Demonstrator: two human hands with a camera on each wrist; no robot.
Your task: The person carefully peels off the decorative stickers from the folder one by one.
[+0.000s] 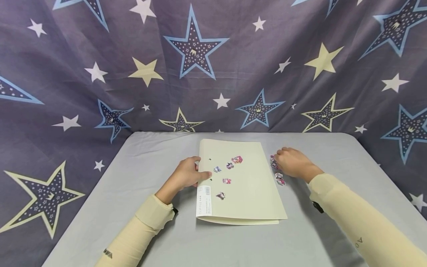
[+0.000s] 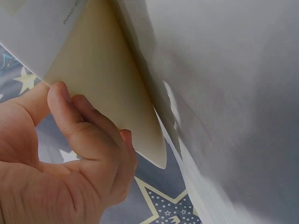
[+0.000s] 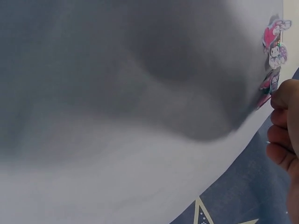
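A cream clip file folder (image 1: 247, 193) lies on the table with several small cartoon stickers (image 1: 227, 181) spread over its cover. My left hand (image 1: 186, 173) grips its left edge, thumb on the cover and fingers beneath; the left wrist view shows the fingers (image 2: 86, 126) curled against the folder's underside (image 2: 103, 60). Right of the folder, my right hand (image 1: 295, 163) pinches at a sticker (image 3: 267, 95) in a small pile. More loose stickers (image 1: 279, 178) lie just nearer than that hand. Exactly how many stickers the fingertips hold is hidden.
A grey cloth covers the table (image 1: 140, 148). Behind and beside it hangs a dark star-patterned curtain (image 1: 207, 85). A white label (image 1: 204, 202) sits at the folder's lower left corner, and the folder's front edge gapes slightly.
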